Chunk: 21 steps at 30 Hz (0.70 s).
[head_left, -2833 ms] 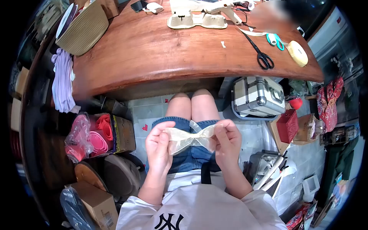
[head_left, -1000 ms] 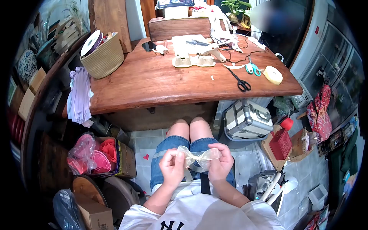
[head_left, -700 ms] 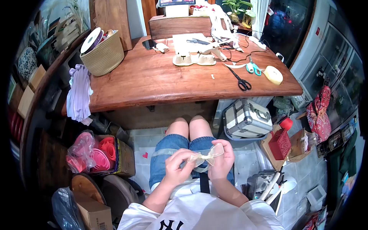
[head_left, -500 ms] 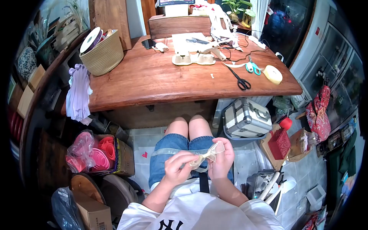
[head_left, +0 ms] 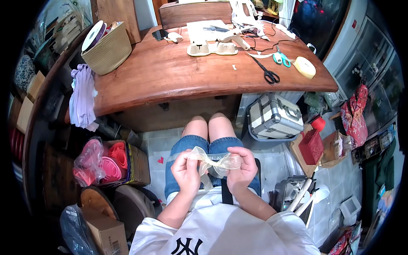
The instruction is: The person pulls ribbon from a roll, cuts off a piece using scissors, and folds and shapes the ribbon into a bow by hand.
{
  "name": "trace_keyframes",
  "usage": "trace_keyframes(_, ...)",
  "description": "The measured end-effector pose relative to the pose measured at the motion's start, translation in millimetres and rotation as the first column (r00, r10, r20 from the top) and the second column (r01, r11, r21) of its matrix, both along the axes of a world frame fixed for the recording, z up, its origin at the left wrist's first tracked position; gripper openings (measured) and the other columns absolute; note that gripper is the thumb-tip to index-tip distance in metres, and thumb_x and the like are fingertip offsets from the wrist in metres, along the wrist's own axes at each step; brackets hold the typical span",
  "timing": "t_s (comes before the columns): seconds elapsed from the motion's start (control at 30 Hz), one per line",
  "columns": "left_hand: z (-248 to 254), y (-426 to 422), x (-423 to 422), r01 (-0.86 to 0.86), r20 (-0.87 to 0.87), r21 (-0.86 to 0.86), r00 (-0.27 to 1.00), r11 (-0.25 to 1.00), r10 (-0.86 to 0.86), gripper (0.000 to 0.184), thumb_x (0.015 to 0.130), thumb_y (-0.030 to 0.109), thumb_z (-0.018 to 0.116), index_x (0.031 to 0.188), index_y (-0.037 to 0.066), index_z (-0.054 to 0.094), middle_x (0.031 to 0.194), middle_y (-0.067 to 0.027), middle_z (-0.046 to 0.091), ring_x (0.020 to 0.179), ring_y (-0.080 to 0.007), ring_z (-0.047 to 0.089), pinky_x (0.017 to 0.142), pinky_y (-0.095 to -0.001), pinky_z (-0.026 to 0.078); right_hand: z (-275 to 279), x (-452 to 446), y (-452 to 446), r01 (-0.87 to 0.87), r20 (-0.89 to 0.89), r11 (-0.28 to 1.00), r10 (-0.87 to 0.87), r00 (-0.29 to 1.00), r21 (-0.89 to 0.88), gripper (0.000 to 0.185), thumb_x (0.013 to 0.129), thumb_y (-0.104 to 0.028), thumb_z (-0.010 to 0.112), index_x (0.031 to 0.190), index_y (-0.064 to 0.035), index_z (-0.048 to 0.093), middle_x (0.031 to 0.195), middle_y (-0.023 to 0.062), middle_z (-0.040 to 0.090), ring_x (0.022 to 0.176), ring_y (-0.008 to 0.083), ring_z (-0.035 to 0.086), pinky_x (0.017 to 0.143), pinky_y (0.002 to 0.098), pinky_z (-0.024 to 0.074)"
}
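The sheer cream bow (head_left: 219, 163) is above the blue shorts (head_left: 224, 143). The left hand (head_left: 187, 172) has thumb and fingers closed on one loop of it; the right hand (head_left: 243, 171), with bent fingers, holds the other loop. Beyond the knees (head_left: 197, 126) there is the bench (head_left: 170, 78), with black scissors (head_left: 271, 76), then a pale roll (head_left: 305, 68), teal scissors (head_left: 285, 62) and, farther, a white glue gun (head_left: 241, 41).

The wooden table (head_left: 170, 78) bears a basket (head_left: 108, 51), a beige tray (head_left: 212, 52), black scissors (head_left: 265, 71) and a ribbon roll (head_left: 305, 68)
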<state>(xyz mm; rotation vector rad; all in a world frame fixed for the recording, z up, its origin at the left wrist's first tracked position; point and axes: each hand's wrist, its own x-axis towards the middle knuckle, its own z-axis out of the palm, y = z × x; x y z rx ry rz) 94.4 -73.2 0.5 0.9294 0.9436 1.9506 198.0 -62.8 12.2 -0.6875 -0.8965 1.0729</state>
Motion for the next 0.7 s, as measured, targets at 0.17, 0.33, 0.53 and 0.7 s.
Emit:
trace_keyframes(0.17,1.4,2.1,0.2,-0.149,-0.236,-0.034,0.962,0.988,0.137,0.012,0.087,0.007,0.049,0.08,-0.002,0.054,0.066,-0.0045,0.055,0.05,-0.006,0.05,0.045,-0.0178,0.041,-7.5,6.8,4.9,0.003,0.001,0.997,-0.003,1.0,0.075,0.014,0.085,-0.002,0.05,0.097,0.0033,0.053,0.082,0.004,0.057,0.069,0.0044,0.052,0.063,0.0162,0.0413)
trace_keyframes(0.33,9.7,1.3,5.5,0.026,0.055,-0.066,0.998,0.997,-0.023,0.01,0.088,0.009,0.048,0.088,-0.001,0.049,0.067,-0.0068,0.056,0.049,-0.0068,0.051,0.045,-0.0182,0.042,-8.7,6.2,4.7,0.004,-0.018,0.998,-0.003,1.0,0.056,0.014,0.085,-0.002,0.049,0.098,0.003,0.053,0.081,0.0037,0.057,0.069,0.004,0.052,0.062,0.0162,0.0411)
trace_keyframes(0.53,-1.3,4.8,6.9,0.026,0.044,-0.024,0.999,0.999,-0.025,0.008,0.088,0.009,0.047,0.088,0.001,0.047,0.071,-0.0064,0.055,0.047,-0.0083,0.05,0.041,-0.019,0.041,-4.9,0.8,2.7,0.035,0.119,0.999,-0.037,0.992,0.021,0.011,0.086,-0.006,0.051,0.094,0.0006,0.054,0.08,0.0011,0.055,0.067,0.0032,0.049,0.06,0.0159,0.0389)
trace_keyframes(0.7,6.3,6.4,9.1,-0.093,-0.161,-0.053,0.983,0.994,0.084,0.006,0.084,0.001,0.053,0.088,0.0,0.049,0.07,-0.0033,0.056,0.053,-0.004,0.05,0.045,-0.0171,0.04,-9.2,4.4,6.0,0.043,0.067,0.997,-0.047,0.997,0.06,0.013,0.085,-0.002,0.051,0.097,0.0018,0.054,0.083,0.0035,0.057,0.073,0.0042,0.052,0.065,0.017,0.0412)
